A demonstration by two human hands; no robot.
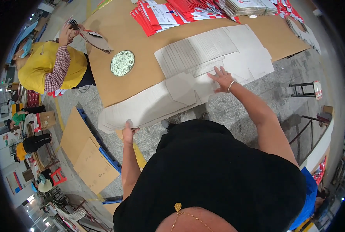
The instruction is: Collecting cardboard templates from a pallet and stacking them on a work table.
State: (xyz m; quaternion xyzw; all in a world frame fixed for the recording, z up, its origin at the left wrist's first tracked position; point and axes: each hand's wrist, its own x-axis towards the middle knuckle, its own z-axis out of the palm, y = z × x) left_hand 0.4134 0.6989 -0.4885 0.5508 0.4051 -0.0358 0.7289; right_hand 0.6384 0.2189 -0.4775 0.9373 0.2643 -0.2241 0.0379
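Observation:
A long stack of die-cut whitish-grey cardboard sheets (pixel 141 104) lies along the near edge of the table, its left end jutting past the edge. My left hand (pixel 128 134) grips that near edge, thumb on top and fingers underneath, mostly hidden. Fingers spread, my right hand (pixel 222 79) rests flat on the sheets farther right. Just beyond it, more of the same cardboard sheets (pixel 195 52) lie fanned out in overlapping rows. Nothing is held in my right hand.
A round heap of pale green rings (pixel 122 63) sits on the brown table (pixel 141 83). Red-and-white printed packaging (pixel 161 17) is piled at the back. A co-worker in yellow (pixel 52 65) handles flat pieces at the left. Behind stand a cardboard-topped blue pallet (pixel 89 154) and a stool (pixel 306 89).

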